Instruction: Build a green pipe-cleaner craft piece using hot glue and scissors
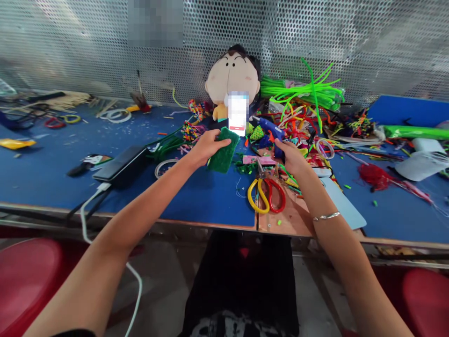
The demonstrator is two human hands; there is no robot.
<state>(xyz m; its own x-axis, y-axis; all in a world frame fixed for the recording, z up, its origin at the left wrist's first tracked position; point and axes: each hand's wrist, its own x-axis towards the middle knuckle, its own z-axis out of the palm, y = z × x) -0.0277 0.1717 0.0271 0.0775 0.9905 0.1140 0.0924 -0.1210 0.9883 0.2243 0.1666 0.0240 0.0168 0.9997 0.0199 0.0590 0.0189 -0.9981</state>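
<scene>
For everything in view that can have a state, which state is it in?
Green fuzzy rectangular piece: held in the left hand.
Blue plastic glue gun: held in the right hand; power unclear.
Rectangular phone: upright, screen lit.
Metal scissors with yellow and red loop handles: lying down, unheld; blade gap unclear.
Dark rectangular box: lying flat, white cable plugged into its near end.
Large-headed plush doll: upright behind the phone.

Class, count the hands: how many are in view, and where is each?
2: the left hand, just left of centre, holding a fuzzy green piece; the right hand, right of centre, holding a blue glue gun.
</scene>
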